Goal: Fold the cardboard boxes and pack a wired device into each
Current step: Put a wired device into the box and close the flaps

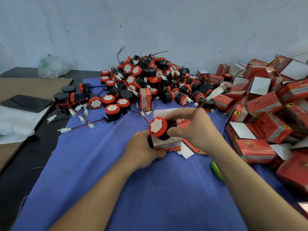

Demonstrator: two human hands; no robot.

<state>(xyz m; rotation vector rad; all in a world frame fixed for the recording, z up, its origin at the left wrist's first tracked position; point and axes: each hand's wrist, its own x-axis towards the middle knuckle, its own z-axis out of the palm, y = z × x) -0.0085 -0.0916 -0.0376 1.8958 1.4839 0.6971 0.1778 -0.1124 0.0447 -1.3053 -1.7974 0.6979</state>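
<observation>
My right hand (191, 129) grips a round black device (157, 126) with a red rim and white face, just above an open red cardboard box (168, 145). Its red and black wire runs up through my fingers to a blurred white plug (215, 93). My left hand (143, 147) holds the box's near left corner on the blue cloth (116, 172). A large heap of the same wired devices (143, 79) lies at the back centre. Several red boxes (266, 110) are piled on the right.
One closed red box (145, 99) stands upright at the heap's front edge. A dark phone (26, 103) lies on white paper at the left, on brown cardboard (30, 85). A clear plastic bag (51, 66) sits by the wall. A green object (217, 170) lies under my right forearm.
</observation>
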